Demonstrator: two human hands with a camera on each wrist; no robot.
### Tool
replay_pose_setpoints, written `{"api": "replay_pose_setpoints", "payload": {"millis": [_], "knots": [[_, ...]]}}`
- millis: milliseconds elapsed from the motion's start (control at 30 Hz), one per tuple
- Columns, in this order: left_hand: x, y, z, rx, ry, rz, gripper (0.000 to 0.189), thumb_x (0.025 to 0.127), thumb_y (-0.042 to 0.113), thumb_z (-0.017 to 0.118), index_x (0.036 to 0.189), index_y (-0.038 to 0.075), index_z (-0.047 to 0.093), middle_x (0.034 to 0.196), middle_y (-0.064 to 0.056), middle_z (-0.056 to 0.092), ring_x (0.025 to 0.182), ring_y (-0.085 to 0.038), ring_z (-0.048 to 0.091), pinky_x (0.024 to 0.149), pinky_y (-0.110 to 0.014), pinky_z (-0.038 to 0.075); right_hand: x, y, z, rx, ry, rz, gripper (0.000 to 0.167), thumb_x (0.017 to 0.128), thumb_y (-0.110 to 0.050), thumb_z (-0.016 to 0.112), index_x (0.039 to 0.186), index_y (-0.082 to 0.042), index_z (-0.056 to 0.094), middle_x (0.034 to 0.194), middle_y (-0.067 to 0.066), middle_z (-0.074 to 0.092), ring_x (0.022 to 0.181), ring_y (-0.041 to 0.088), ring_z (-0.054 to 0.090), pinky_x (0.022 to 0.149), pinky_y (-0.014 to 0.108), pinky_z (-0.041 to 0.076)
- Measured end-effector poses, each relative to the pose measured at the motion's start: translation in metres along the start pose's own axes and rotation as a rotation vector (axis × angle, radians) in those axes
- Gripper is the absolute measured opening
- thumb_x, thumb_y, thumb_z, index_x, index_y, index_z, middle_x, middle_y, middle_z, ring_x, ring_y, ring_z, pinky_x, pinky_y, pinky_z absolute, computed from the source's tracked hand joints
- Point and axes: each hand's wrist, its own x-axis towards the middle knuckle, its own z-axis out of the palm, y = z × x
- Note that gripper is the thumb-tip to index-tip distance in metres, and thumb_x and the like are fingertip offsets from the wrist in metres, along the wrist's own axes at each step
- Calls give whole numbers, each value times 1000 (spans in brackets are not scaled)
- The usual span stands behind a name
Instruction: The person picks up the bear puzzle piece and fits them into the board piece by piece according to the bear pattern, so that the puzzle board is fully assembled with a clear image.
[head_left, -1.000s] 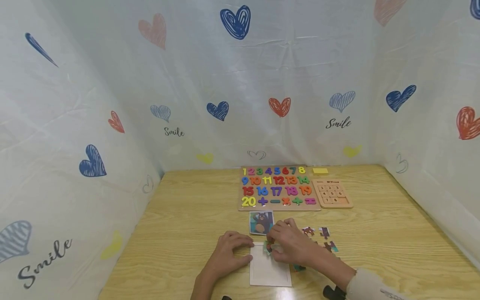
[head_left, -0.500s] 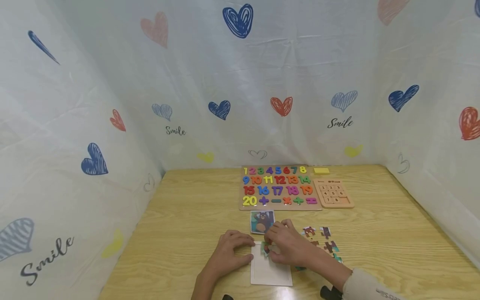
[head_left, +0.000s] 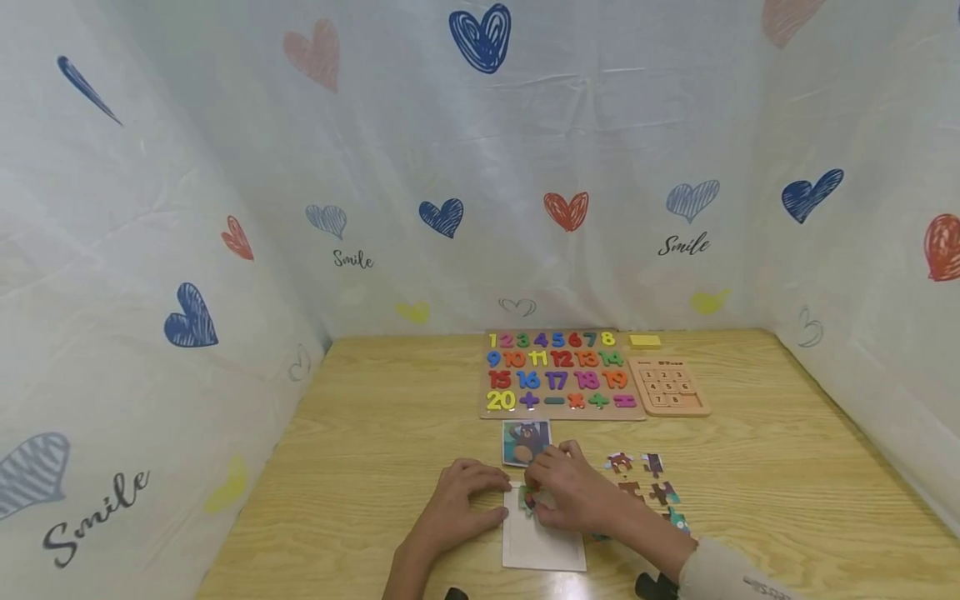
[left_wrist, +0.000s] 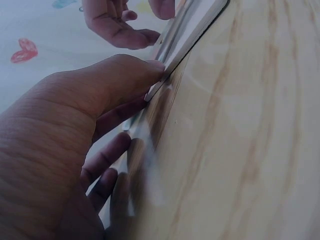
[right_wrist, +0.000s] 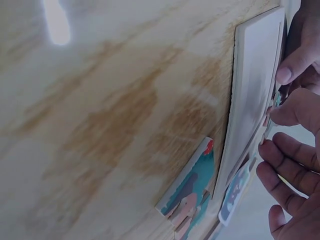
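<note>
A shallow white puzzle tray [head_left: 543, 547] lies in front of the person. My left hand [head_left: 459, 504] holds it at its left side, thumb [left_wrist: 150, 70] on the edge and fingertips by the upper left corner. Over the tray's upper left part, my right hand [head_left: 576, 493] pinches a green and brown jigsaw piece [head_left: 525, 500] between thumb and fingers; much of that piece is covered. Just beyond the tray lies a bear picture card [head_left: 525, 442], partly behind the right hand. Several loose jigsaw pieces [head_left: 663, 493] are spread to the right, some under the right forearm.
Farther back lies a board of coloured numbers [head_left: 562, 412], with a wooden sliding number puzzle [head_left: 670, 387] at its right and a small yellow block [head_left: 645, 341] behind. A teal jigsaw piece [right_wrist: 187, 185] rests close to the tray in the right wrist view.
My right hand has shifted slightly left over the tray with the jigsaw piece, toward the upper left corner. The left hand keeps its place on the tray.
</note>
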Motion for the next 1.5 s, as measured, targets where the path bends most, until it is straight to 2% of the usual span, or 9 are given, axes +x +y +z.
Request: {"api": "replay_pose_setpoints", "payload": {"millis": [267, 467, 733, 833, 1000, 1100, 1333, 1500], "knots": [[2, 1, 2, -12, -10, -3, 22, 84, 33, 79, 106, 30, 75, 118, 20, 66, 113, -11, 50, 96, -47, 37, -1, -1, 2, 21, -34, 22, 17, 79, -21, 78, 91, -22, 66, 90, -14, 59, 96, 10, 53, 88, 41, 37], [2, 2, 5, 3, -2, 19, 23, 85, 34, 78, 107, 30, 75, 118, 20, 66, 113, -10, 50, 96, -46, 37, -1, -3, 3, -8, -42, 2, 14, 77, -19, 77, 87, -25, 69, 94, -13, 62, 96, 11, 53, 86, 40, 37], [5, 3, 7, -18, -10, 11, 24, 84, 33, 79, 107, 30, 75, 118, 20, 66, 113, -10, 50, 97, -47, 35, -2, -3, 5, -48, -34, 20, 10, 85, -22, 76, 94, -26, 75, 100, -14, 64, 93, 10, 52, 85, 38, 36], [6, 5, 6, -8, -25, 10, 25, 85, 33, 78, 109, 31, 76, 118, 19, 66, 113, -11, 50, 97, -47, 36, -3, -1, 6, -37, -33, 23, 11, 88, -23, 76, 98, -25, 76, 101, -14, 64, 93, 9, 51, 84, 37, 36], [6, 7, 3, 39, -48, 42, 22, 87, 31, 77, 109, 31, 78, 119, 16, 66, 114, -12, 49, 94, -47, 37, -6, -1, 5, -17, -26, 31, 12, 90, -25, 75, 102, -23, 75, 102, -12, 63, 99, 10, 55, 84, 38, 36], [6, 8, 2, 58, -52, 55, 19, 87, 30, 76, 106, 32, 79, 120, 15, 66, 114, -13, 49, 94, -47, 37, -8, -2, -2, 2, -4, 48, 12, 91, -23, 73, 102, -21, 74, 103, -11, 63, 101, 11, 56, 85, 40, 37], [5, 7, -2, 14, -50, 18, 16, 86, 29, 77, 102, 31, 79, 120, 15, 66, 115, -13, 48, 95, -48, 35, -12, 4, -22, 31, 103, 63, 18, 86, -20, 79, 103, -16, 73, 100, -8, 64, 97, 12, 57, 85, 43, 39], [2, 4, -2, 34, -29, 38, 16, 85, 30, 77, 101, 31, 79, 120, 16, 66, 114, -13, 48, 94, -46, 36, -16, 11, -29, 49, 111, 74, 18, 86, -20, 79, 103, -15, 74, 101, -8, 65, 99, 13, 58, 89, 45, 39]]}}
